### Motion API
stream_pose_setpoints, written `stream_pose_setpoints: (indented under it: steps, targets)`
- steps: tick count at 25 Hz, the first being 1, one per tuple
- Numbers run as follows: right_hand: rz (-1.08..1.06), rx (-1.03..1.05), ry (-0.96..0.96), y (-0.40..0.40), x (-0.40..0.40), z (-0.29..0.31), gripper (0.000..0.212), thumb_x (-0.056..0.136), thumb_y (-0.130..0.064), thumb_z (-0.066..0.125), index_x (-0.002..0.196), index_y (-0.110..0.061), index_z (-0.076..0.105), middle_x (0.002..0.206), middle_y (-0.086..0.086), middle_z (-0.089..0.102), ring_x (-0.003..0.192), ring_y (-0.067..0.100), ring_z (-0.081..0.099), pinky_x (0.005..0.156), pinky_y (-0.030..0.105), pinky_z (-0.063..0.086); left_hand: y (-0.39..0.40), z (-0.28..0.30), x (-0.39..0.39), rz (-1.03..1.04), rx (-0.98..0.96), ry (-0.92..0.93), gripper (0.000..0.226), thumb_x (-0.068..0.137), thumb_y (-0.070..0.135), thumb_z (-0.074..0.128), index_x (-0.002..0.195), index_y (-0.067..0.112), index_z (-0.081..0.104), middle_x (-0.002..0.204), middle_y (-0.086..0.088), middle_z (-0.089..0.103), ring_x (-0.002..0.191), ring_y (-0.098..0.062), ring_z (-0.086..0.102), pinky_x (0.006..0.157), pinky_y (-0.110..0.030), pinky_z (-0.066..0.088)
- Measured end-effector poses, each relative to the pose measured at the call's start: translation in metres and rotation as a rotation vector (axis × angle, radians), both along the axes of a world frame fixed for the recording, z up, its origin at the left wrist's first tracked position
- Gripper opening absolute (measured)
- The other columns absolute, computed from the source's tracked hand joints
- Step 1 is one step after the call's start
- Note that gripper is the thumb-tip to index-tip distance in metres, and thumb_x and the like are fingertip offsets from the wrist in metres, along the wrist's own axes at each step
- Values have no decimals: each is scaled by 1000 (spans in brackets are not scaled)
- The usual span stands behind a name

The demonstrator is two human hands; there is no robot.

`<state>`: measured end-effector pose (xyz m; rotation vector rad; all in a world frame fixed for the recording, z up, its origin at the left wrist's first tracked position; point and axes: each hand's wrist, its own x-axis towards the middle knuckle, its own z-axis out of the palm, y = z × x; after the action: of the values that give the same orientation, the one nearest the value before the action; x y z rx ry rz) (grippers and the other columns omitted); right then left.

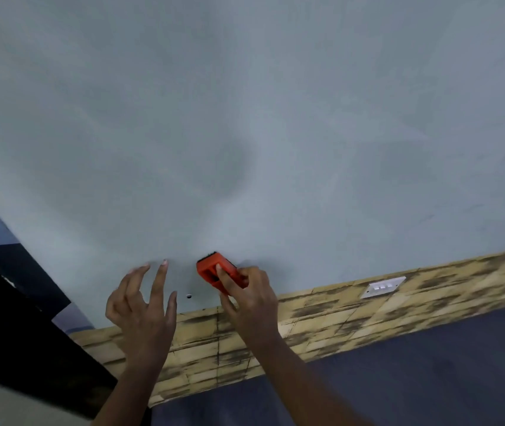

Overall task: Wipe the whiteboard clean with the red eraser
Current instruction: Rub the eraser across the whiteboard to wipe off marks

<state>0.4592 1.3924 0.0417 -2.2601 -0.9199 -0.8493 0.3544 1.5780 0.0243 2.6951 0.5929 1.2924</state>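
1. Head view: right hand (pixel 252 298) gripped red eraser (pixel 217 271), fingers curled round it, pad against whiteboard (pixel 245 118) near lower edge.
2. Left hand (pixel 143 312) spread, holding nothing, fingertips (pixel 164 262) at the board.
3. Switch plate (pixel 383 286) sat on brick-pattern strip (pixel 337 318) below.

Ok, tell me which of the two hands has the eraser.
The right hand: its fingers and thumb grip the red eraser low on the whiteboard. The left hand holds nothing, its fingers spread toward the board.
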Motion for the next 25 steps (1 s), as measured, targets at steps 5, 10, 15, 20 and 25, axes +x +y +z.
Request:
stream_pose_setpoints:
  steps: [5, 10, 15, 20, 25]
  targets:
    - [-190, 335, 249, -51, 19, -11, 72, 87, -21, 82, 152, -32, 53, 119, 1, 57, 101, 8, 63, 78, 18, 57, -26, 1, 25, -140, 115, 31, 56, 99, 24, 67, 154, 20, 55, 154, -17, 44, 138, -42, 48, 104, -61, 38]
    - [-263, 1281, 870, -101, 61, -1, 76, 89, -8, 82, 154, -23, 48, 121, 7, 65, 111, 19, 69, 86, 42, 65, -71, 17, 57, -164, 253, 59, 66, 93, 22, 75, 156, 25, 52, 157, -10, 40, 145, -33, 38, 110, -62, 32]
    - [-278, 1532, 1260, -171, 106, -38, 72, 91, -4, 78, 155, -16, 49, 126, 11, 70, 107, 36, 72, 77, 57, 64, -104, 41, 91, -215, 352, 47, 69, 93, 22, 76, 158, 26, 51, 161, -9, 39, 149, -32, 36, 115, -62, 27]
    - [-280, 1563, 1393, -218, 130, -53, 64, 92, -2, 76, 150, -10, 54, 127, 15, 70, 102, 34, 73, 83, 53, 64, -137, 63, 120, -188, 383, 7, 67, 95, 23, 76, 157, 26, 51, 160, -10, 38, 149, -32, 34, 117, -60, 26]
    - [-236, 1685, 1141, -259, 168, 0, 66, 89, -19, 83, 150, -18, 56, 130, 7, 71, 117, 31, 70, 87, 44, 64, -197, 77, 163, -212, 463, 18, 68, 95, 24, 74, 158, 25, 50, 162, -10, 37, 150, -32, 34, 117, -61, 27]
